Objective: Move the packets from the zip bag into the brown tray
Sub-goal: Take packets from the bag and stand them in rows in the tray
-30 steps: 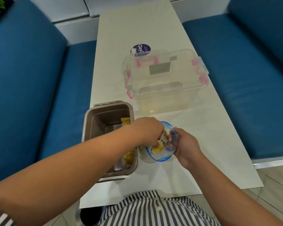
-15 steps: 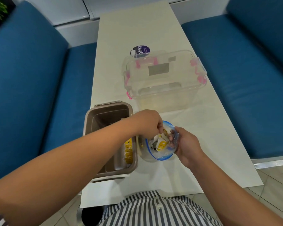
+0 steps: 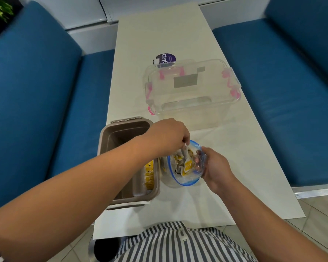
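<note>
The left hand (image 3: 167, 138) is over the mouth of the clear plastic zip bag with a blue rim (image 3: 186, 183), and its curled fingers pinch the top of one small white and yellow packet (image 3: 185, 155). The right hand (image 3: 215, 167) grips the right edge of the bag and holds it open. Other packets (image 3: 188, 165) lie inside the bag. Just left of the bag, the brown rectangular plastic tray (image 3: 125, 129) stands on the white table (image 3: 159, 35), with several yellow packets (image 3: 150, 175) along its right wall. Further back stands a clear plastic box with pink latches (image 3: 193, 103).
</note>
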`<state>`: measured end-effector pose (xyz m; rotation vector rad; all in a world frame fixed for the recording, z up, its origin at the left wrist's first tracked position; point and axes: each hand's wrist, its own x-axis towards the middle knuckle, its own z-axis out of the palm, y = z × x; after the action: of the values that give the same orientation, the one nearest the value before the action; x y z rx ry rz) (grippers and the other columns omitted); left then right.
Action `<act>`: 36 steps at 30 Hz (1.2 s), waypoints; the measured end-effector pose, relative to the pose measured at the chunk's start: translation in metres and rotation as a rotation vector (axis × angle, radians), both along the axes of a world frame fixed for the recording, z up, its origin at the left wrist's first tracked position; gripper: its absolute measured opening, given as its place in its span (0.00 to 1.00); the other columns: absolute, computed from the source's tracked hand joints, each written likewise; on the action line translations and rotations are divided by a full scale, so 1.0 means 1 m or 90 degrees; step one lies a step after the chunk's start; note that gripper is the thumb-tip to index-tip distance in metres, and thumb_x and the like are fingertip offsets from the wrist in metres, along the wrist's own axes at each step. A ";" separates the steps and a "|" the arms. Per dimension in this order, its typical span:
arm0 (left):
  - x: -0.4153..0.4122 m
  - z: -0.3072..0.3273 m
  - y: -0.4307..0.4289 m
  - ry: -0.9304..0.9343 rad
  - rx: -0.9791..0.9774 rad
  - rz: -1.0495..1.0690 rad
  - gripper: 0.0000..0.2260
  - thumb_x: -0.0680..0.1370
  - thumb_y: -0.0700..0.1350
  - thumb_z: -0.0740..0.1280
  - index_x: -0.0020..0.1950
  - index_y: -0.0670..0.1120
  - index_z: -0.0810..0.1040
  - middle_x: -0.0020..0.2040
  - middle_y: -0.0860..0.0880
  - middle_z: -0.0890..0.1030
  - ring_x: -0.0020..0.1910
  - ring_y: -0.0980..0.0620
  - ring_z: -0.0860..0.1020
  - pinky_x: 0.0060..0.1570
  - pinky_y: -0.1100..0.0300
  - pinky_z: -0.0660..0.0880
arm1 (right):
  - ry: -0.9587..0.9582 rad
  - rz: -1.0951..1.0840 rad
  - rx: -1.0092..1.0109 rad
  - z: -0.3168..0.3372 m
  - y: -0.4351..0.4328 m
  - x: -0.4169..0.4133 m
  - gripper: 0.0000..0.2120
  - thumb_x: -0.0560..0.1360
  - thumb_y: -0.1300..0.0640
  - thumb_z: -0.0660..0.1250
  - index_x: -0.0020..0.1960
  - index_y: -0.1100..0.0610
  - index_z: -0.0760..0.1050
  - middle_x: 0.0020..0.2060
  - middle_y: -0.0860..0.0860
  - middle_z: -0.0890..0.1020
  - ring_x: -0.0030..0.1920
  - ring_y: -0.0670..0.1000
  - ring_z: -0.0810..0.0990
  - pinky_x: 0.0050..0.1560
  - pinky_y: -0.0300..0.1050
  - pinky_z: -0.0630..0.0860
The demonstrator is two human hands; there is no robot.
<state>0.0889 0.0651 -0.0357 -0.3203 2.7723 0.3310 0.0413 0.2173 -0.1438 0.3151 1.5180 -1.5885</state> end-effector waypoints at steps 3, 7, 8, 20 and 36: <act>-0.001 0.004 -0.005 0.028 0.034 0.026 0.06 0.77 0.49 0.71 0.51 0.54 0.85 0.44 0.56 0.82 0.45 0.54 0.78 0.43 0.58 0.75 | -0.004 -0.004 -0.004 0.000 -0.001 0.000 0.14 0.85 0.54 0.60 0.53 0.60 0.82 0.47 0.57 0.88 0.51 0.57 0.86 0.60 0.58 0.80; -0.002 0.012 -0.009 0.038 0.083 0.057 0.05 0.76 0.50 0.72 0.51 0.53 0.86 0.45 0.56 0.81 0.41 0.57 0.76 0.37 0.63 0.68 | -0.016 -0.011 -0.022 -0.001 -0.003 0.000 0.13 0.84 0.55 0.61 0.52 0.61 0.82 0.47 0.57 0.87 0.50 0.57 0.85 0.62 0.58 0.79; -0.001 0.014 -0.011 0.055 0.108 0.078 0.05 0.76 0.50 0.73 0.50 0.53 0.86 0.45 0.56 0.82 0.41 0.58 0.77 0.36 0.65 0.68 | -0.017 -0.011 -0.026 -0.001 -0.003 0.000 0.13 0.83 0.55 0.61 0.53 0.61 0.82 0.48 0.58 0.86 0.51 0.58 0.85 0.62 0.59 0.78; 0.055 0.076 -0.044 0.202 0.228 0.283 0.05 0.75 0.42 0.75 0.47 0.51 0.85 0.32 0.56 0.83 0.31 0.62 0.81 0.32 0.77 0.71 | -0.027 -0.031 -0.024 0.001 -0.015 -0.005 0.11 0.82 0.55 0.63 0.53 0.63 0.79 0.48 0.58 0.83 0.51 0.59 0.81 0.61 0.56 0.78; 0.129 0.002 -0.050 -0.111 0.143 0.146 0.03 0.74 0.50 0.75 0.45 0.53 0.84 0.37 0.59 0.82 0.40 0.59 0.79 0.35 0.67 0.71 | -0.045 0.048 -0.086 -0.011 -0.013 -0.020 0.10 0.82 0.55 0.61 0.43 0.57 0.72 0.33 0.53 0.71 0.32 0.51 0.68 0.33 0.42 0.69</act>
<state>0.2179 0.0147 -0.0335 -0.5805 2.5018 0.6335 0.0211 0.2047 -0.1545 0.2325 1.3458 -1.5948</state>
